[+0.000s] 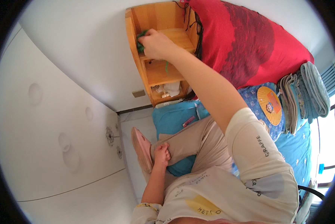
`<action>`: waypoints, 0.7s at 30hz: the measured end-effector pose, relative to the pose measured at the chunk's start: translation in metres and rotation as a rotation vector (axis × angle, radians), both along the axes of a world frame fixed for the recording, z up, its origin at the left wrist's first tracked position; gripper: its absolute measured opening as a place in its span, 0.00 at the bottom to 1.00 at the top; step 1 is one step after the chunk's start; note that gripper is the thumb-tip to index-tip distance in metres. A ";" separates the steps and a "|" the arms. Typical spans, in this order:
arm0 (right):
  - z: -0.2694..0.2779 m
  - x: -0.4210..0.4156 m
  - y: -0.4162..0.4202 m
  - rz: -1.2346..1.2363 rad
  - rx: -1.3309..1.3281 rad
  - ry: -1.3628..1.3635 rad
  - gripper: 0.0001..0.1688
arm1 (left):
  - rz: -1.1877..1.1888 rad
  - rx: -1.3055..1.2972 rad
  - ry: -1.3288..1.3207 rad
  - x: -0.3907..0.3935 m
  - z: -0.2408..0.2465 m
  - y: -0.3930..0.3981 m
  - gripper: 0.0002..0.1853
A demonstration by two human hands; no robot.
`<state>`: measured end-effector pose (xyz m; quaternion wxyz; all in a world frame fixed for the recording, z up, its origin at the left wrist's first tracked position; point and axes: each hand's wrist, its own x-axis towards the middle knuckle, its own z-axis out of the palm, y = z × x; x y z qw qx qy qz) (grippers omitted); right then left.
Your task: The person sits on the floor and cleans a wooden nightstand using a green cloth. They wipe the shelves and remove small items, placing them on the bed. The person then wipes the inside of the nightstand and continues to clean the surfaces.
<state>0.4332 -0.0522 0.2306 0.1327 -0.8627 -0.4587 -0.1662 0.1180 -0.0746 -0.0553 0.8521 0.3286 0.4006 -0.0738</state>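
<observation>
My right hand is at the upper part of a wooden shelf unit, with its fingers closed on a bunched dark green cloth. The cloth touches the inner face of the unit's left side panel. Below my wrist a thin bright green strand hangs down; where it starts is hidden. My left hand rests with curled fingers on the lower leg of my beige trousers, just above a pink slipper.
White items fill part of the bottom compartment. At right stand a red cloth-covered headboard, a blue patterned pillow with a yellow fan, and folded bedding. A pink lighter-sized object lies on blue bedding. White wardrobe doors flank the left.
</observation>
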 end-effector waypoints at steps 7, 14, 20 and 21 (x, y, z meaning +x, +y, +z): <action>0.006 0.003 0.003 -0.062 0.003 0.027 0.20 | 0.059 0.215 -0.176 0.052 0.070 0.026 0.13; 0.003 -0.029 -0.046 0.213 0.049 0.059 0.22 | 0.380 1.036 -0.458 0.174 0.272 0.078 0.14; 0.012 -0.013 -0.065 -0.126 -0.181 -0.052 0.14 | 0.276 1.883 -0.428 0.216 0.337 0.093 0.14; 0.018 -0.012 -0.060 -0.194 -0.275 -0.136 0.14 | 0.234 2.038 -0.377 0.225 0.340 0.097 0.14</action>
